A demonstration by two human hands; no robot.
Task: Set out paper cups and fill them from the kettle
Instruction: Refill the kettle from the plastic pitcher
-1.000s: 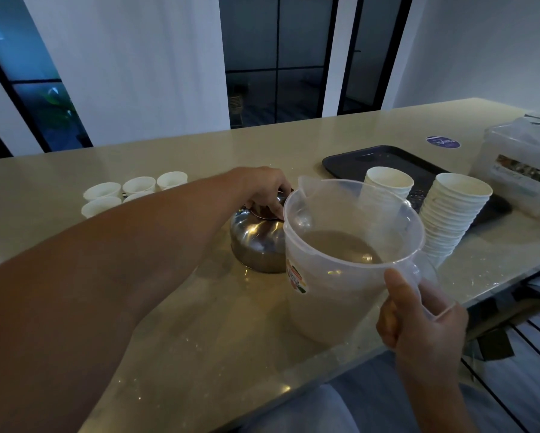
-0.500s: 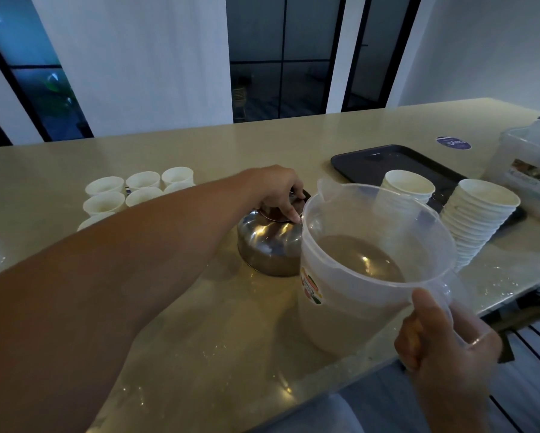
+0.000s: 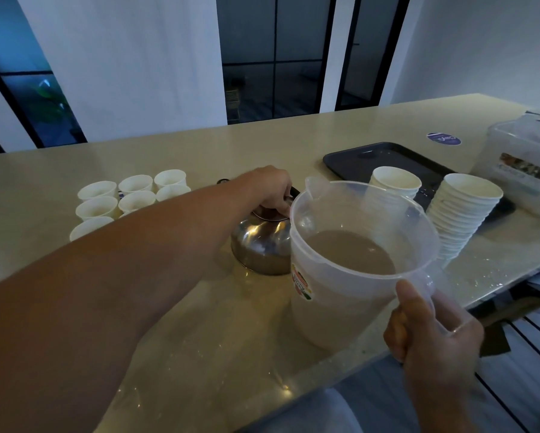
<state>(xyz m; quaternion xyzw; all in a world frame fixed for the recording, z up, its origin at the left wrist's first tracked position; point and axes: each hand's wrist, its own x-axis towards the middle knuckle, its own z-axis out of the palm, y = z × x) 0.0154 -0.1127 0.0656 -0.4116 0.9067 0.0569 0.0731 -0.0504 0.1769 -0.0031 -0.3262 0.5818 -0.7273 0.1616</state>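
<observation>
Fingers of the left hand curl down over the top of the steel kettle, pinching its lid or knob; which of the two the fingertips close on cannot be told, as the hand covers it. The kettle stands on the beige worktop near its middle, its polished belly catching light, with the forearm stretching across the worktop from the near left corner.

The right hand is clamped round the handle of a clear plastic jug, thumb pressed up along the handle just under the rim, the other fingers wrapped behind. The jug sits at the near edge, just beside the kettle on its right, and holds a pale brown, milky liquid about halfway up; a small coloured sticker shows on its wall. Whether its base rests on the worktop or is lifted slightly cannot be told.

Single paper cups stand in a tight cluster toward the left end of the worktop, well apart from the jug, mouths up and partly hidden by the forearm. Toward the right end lies a dark tray with a short stack of cups at its near side and a taller, leaning stack of cups just beside that. A translucent plastic box stands at the far right edge, and a round blue sticker lies flat behind the tray.
</observation>
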